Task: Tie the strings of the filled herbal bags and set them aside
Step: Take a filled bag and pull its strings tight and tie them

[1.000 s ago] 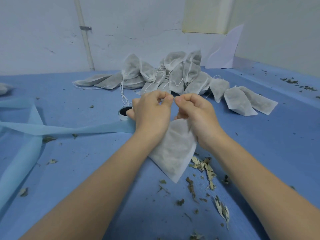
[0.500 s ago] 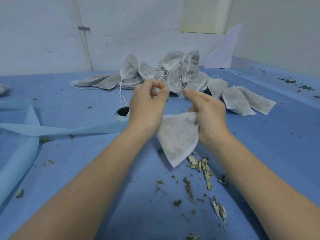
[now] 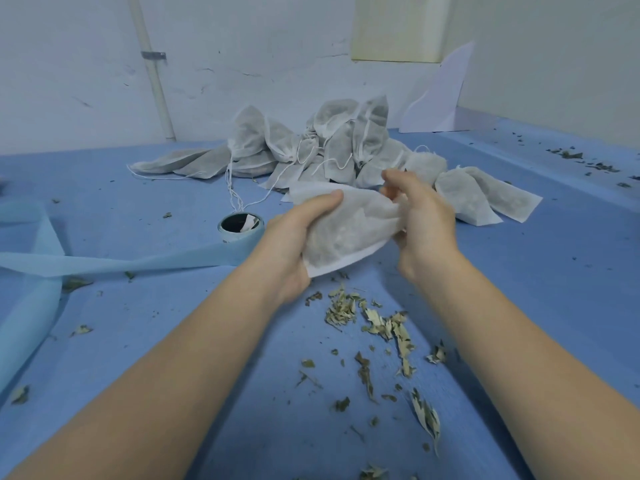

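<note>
A white filled herbal bag (image 3: 346,230) lies sideways above the blue table, held between both hands. My left hand (image 3: 294,244) cups its bottom end from below, thumb pressed on top. My right hand (image 3: 420,220) is closed around its gathered neck on the right; the bag's strings are hidden inside that hand. Behind them a pile of filled herbal bags (image 3: 329,147) with loose white strings stands near the wall, and two more bags (image 3: 485,194) lie flat at its right.
A roll of light blue fabric tape (image 3: 239,226) stands left of my left hand, its strip (image 3: 104,263) trailing off to the left edge. Dried leaves (image 3: 377,323) are scattered on the blue table cover (image 3: 536,289) between my forearms. A white sheet (image 3: 440,95) leans on the back wall.
The bag hung point down from both hands pinching its strings. It has since been turned sideways and lifted; my left hand moved under its bottom, my right hand closed on its neck.
</note>
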Motion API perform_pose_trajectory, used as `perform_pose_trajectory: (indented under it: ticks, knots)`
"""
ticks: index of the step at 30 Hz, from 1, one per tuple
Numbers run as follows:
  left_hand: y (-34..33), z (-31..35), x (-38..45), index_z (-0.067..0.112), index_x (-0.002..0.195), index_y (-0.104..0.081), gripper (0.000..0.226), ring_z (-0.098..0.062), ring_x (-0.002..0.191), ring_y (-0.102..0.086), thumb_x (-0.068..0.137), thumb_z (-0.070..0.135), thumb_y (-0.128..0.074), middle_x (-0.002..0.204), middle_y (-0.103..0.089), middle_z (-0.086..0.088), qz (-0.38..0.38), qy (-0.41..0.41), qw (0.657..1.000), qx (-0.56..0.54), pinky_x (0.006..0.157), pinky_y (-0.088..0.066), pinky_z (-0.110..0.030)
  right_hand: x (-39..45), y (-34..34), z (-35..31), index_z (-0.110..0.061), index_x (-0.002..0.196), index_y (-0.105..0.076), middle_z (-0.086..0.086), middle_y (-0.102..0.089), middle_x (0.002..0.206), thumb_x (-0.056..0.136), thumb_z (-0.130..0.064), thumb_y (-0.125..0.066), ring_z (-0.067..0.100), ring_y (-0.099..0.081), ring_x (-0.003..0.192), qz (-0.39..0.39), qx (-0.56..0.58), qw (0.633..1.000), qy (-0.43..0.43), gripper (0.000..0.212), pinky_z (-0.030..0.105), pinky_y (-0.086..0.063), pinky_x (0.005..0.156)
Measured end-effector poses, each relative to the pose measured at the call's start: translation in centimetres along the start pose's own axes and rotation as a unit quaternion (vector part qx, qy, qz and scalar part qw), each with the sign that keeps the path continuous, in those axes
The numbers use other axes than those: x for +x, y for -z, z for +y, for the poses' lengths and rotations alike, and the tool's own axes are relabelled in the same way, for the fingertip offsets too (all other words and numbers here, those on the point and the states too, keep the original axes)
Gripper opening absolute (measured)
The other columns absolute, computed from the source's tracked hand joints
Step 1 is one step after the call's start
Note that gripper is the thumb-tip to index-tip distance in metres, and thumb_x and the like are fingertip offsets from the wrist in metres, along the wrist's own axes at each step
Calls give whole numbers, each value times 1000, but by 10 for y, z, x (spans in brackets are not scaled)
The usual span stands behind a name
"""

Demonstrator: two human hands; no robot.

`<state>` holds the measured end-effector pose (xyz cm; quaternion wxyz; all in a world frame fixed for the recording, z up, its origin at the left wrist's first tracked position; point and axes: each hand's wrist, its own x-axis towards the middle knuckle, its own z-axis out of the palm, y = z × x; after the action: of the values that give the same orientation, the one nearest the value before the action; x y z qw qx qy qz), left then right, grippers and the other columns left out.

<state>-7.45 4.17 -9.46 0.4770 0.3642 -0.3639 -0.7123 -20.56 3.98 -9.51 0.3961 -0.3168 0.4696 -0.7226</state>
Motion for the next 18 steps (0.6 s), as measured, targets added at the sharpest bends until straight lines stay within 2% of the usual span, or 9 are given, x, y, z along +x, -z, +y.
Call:
perform_pose_trajectory:
  ticks: [2,4,7,9,11,14,16,18]
  knots:
    - [2,0,1,3,106,-68,27,-24,88,-70,88,22,-61,100,-72,-12,11,-3,1000,-6,82,-56,-35,-5,0,-1,-23,69,-69,-10,-69,70,82,-20,-69,5,-64,70,-48,-77,994,66,13,19,-46,66]
    - [3,0,4,7,90,-70,19,-18,71,-71,88,24,-63,83,-74,-7,34,-14,999,5,73,-57,-31,-7,0,-2,-24,76,-72,-10,-72,83,82,-21,-71,6,-66,88,-96,-123,980,120,7,19,-47,77]
    - [3,0,5,10,82,-72,21,-17,71,-71,88,29,-64,84,-74,-6,48,-21,998,25,81,-55,-33,-9,4,-4,-27,76,-72,-12,-70,84,83,-20,-72,4,-63,89,-185,-147,959,155,9,16,-46,80]
    - [3,2,5,12,73,-73,25,-17,66,-70,87,31,-64,79,-73,-5,50,-20,998,23,78,-55,-34,-9,7,-5,-29,76,-72,-12,-71,91,83,-19,-72,2,-62,96,-228,-194,937,182,12,16,-45,86]
    - [4,5,5,9,84,-70,27,-18,64,-70,88,36,-63,77,-72,-6,54,-11,998,23,72,-57,-35,-7,10,-4,-31,77,-72,-11,-69,98,82,-20,-73,2,-59,103,-241,-252,914,209,12,21,-43,93]
    - [7,5,6,7,108,-65,43,-22,78,-71,87,45,-59,94,-73,-9,58,-2,998,28,79,-57,-39,-6,12,-3,-28,83,-73,-10,-68,99,83,-23,-74,4,-59,103,-243,-278,903,220,5,24,-42,96]
    - [8,7,3,9,112,-65,53,-23,88,-71,81,52,-61,103,-72,-9,30,-8,999,27,83,-56,-39,-6,13,-4,-26,87,-74,-10,-69,99,84,-25,-73,3,-59,103,-249,-285,900,215,4,21,-42,94]
    - [8,7,-1,7,108,-68,54,-21,87,-71,73,48,-67,99,-73,-9,-13,-23,999,41,81,-58,-35,-6,14,-4,-26,90,-74,-11,-70,99,84,-27,-72,1,-60,102,-253,-298,896,208,7,19,-43,93]
